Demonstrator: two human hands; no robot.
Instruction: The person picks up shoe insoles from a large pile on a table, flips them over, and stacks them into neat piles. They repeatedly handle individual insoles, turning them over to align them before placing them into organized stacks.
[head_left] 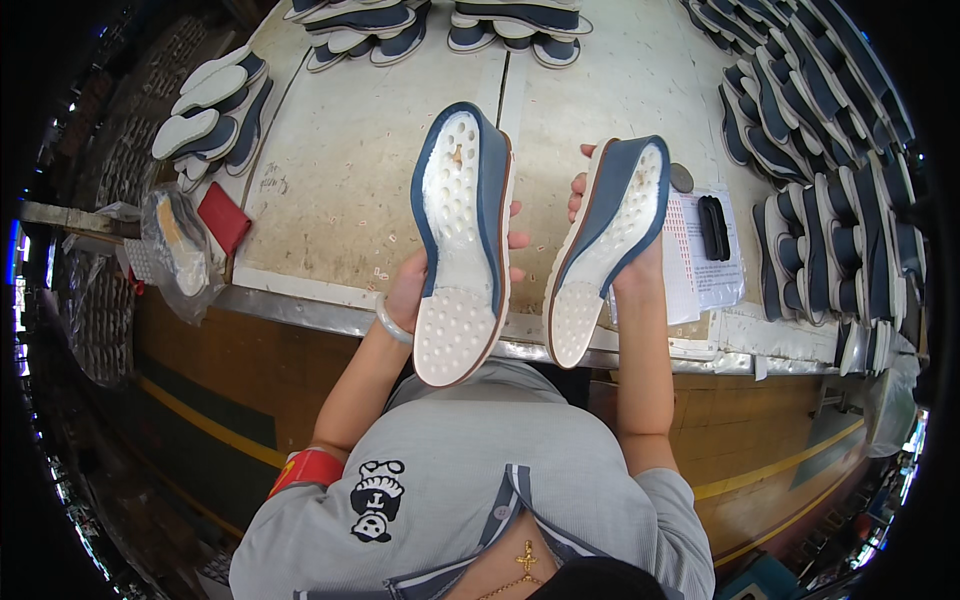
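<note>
Two wedge shoe soles, navy blue with white dimpled inner faces and brown edging, are held up above the near edge of the table. The left shoe sole (458, 250) is in my left hand (408, 290), whose palm supports it from behind; fingertips show past its right edge. My right hand (642, 268) is closed around the right shoe sole (612, 235), with fingers showing beyond its left side. Both soles stand with their dimpled faces turned toward me, tilted and apart from each other. Parts of each hand are hidden behind the soles.
Stacks of similar soles line the table's (370, 200) far edge and its right side (835, 240), with another pile (215, 115) at left. A red booklet (224, 218) and a plastic-bagged item (178, 245) lie left. Papers (690, 290) and a black case (713, 228) lie right.
</note>
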